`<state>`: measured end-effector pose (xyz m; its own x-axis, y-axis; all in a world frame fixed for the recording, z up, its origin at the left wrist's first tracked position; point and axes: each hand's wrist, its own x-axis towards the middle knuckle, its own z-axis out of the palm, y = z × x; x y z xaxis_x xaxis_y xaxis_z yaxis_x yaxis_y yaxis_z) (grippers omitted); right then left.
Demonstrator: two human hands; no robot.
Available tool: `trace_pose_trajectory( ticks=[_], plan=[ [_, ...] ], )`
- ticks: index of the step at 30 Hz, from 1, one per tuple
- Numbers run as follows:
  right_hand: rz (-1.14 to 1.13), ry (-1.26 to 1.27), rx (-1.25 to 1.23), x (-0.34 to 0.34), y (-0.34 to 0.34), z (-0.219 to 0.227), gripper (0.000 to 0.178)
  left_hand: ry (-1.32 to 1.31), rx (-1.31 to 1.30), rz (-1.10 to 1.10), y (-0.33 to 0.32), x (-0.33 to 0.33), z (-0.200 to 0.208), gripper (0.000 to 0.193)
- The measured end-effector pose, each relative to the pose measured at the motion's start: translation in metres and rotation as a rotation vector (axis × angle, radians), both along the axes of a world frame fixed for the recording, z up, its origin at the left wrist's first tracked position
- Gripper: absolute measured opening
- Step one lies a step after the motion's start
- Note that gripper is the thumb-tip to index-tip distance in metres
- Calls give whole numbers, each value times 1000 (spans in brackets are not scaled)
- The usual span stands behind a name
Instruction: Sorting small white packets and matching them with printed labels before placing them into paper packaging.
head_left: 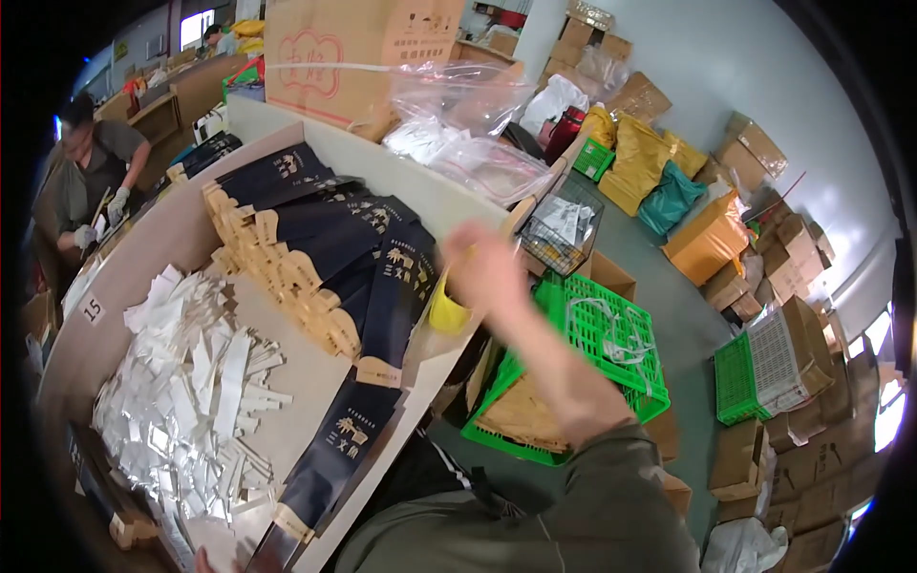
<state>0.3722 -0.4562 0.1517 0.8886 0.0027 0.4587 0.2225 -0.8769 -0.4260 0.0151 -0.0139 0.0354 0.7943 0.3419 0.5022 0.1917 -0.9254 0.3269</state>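
Note:
My right hand point(480, 270) is blurred by motion at the table's right edge, beside a yellow cup-like container point(448, 310); I cannot make out whether it holds anything. Only a fingertip of my left hand point(202, 562) shows at the lower edge, close to a dark sleeve-like pack with a tan end point(291, 522). Another navy pack with gold print point(336, 441) lies lengthwise along the near right side of the table. Beyond it are several similar navy packs point(349, 229), overlapping in a fan with tan ends toward me. A heap of white strips and small pieces point(196, 382) covers the left side.
A raised wall point(124, 258) borders the table. Behind stand a large carton point(325, 81) and clear plastic bags point(458, 124). Green crates point(607, 334) and a wire basket point(562, 224) sit at my right. Cartons line the far wall. Another person point(91, 181) works at far left.

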Motion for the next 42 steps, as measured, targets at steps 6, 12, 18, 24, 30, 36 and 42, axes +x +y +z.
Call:
trace_pose_trajectory(
  ticks=[6, 12, 18, 24, 30, 36, 42],
  plan=[
    [-771, 121, 189, 114, -267, -29, 69, -44, -97, 101, 3, 36, 10, 33],
    [-858, 269, 274, 141, -251, -55, 93, 100, 48, -115, -42, 69, 34, 29],
    [-860, 127, 194, 138, -292, -66, 67, 209, -32, -215, -43, 81, 23, 32],
    [-81, -466, 1016, 92, -197, -18, 19, 151, -182, -131, -20, 51, 15, 32],
    [522, 383, 1251, -47, 36, -23, 26, -62, -1106, -265, -79, 100, 22, 25],
    [866, 1102, 1212, -137, 163, -89, 28, -195, -1518, -443, -116, 112, 33, 45],
    [897, 1259, 1146, -164, 199, -107, 22, -255, -1519, -158, -94, 66, 17, 37]
  ],
)
